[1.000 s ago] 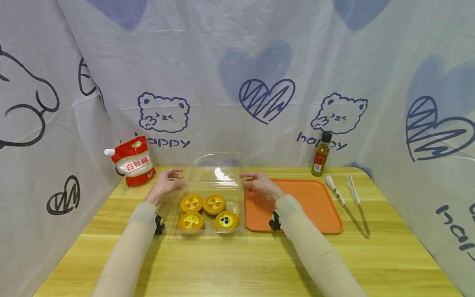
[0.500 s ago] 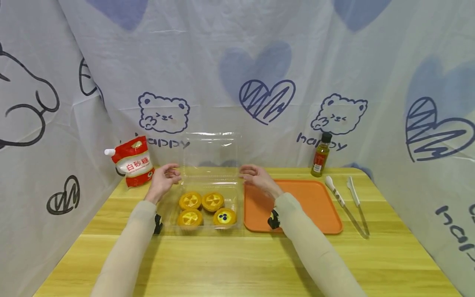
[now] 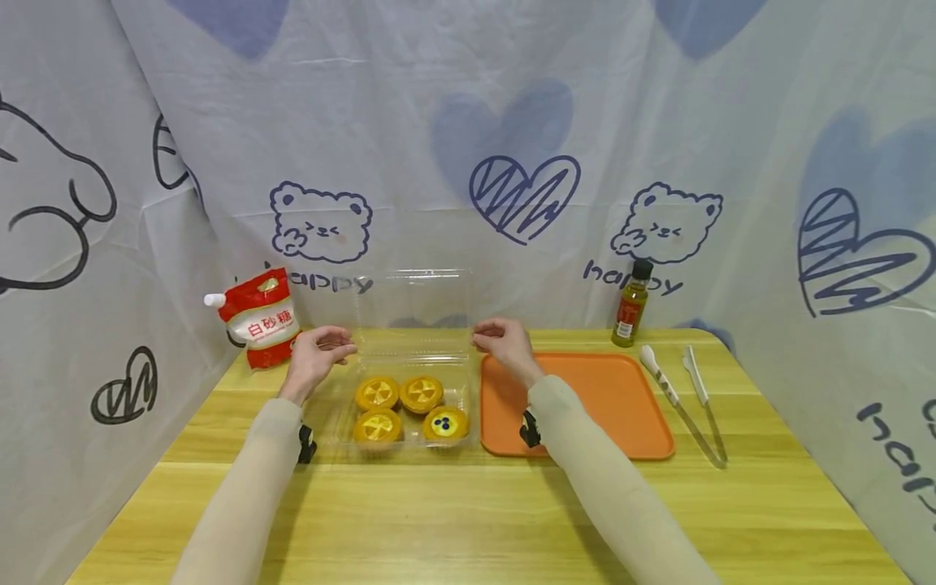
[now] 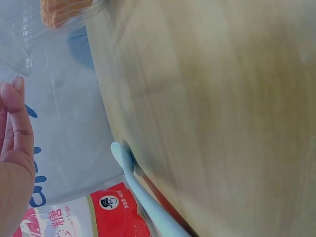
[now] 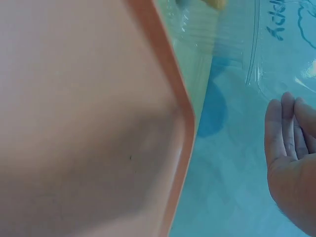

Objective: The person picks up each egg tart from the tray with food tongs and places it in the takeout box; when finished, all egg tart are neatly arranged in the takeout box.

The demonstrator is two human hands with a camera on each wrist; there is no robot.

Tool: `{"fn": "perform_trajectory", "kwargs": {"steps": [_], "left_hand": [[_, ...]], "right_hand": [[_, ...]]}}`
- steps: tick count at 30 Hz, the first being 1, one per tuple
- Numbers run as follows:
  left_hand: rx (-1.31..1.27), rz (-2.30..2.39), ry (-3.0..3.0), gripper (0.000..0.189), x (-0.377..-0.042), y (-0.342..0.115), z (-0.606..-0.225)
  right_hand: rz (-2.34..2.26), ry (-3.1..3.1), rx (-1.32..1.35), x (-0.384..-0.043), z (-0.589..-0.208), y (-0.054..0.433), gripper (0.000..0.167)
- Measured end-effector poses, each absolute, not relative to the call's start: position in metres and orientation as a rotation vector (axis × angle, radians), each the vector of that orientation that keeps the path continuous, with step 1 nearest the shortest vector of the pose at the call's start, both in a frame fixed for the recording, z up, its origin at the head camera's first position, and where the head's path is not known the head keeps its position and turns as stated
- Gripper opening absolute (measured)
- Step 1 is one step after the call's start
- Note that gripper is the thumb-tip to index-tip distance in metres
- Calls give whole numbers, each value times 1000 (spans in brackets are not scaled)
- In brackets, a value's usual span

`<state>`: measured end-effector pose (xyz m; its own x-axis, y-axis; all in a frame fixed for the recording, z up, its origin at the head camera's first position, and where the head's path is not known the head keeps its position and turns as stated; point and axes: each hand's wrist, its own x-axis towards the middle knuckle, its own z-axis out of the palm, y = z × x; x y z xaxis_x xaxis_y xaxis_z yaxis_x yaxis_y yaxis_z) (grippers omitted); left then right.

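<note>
A clear plastic clamshell box (image 3: 413, 443) lies unfolded, its lid (image 3: 413, 313) raised at the back. Several egg tarts sit in its base: three have orange-yellow wedge tops, and one tart (image 3: 445, 423) carries dark blue berries. My left hand (image 3: 318, 353) is at the lid's left side, thumb and fingers loosely bent; in the left wrist view its fingertips (image 4: 18, 85) lie just by the lid's corner. On the other side is my right hand (image 3: 508, 345); the right wrist view shows its long, nearly straight fingers (image 5: 274, 128) with tips right at the lid's edge.
An orange tray (image 3: 610, 406) lies right of the box, with tongs (image 3: 687, 406) beyond it. A bottle of yellowish liquid (image 3: 632, 309) stands at the back right. A red-and-white sugar bag (image 3: 265, 321) is behind my left hand. A pale slim thing (image 4: 143, 195) shows beside that bag.
The lid has risen from a backward lean, then dipped slightly. The box base has shifted a little away from me. My hands have moved slightly back along the lid's sides.
</note>
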<state>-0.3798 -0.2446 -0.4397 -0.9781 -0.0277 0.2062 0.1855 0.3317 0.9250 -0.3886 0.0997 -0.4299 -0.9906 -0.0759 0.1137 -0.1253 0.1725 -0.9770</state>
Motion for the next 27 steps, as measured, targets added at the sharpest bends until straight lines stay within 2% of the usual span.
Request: {"fn": "perform_trajectory", "kwargs": {"steps": [9, 27], "left_hand": [[-175, -1691, -2369, 21, -383, -243, -445], [-254, -1612, -2502, 28, -370, -255, -443]], "right_hand": [[1939, -2402, 225, -385, -430, 103, 18], [1790, -2566, 393, -378, -432, 114, 25]]}}
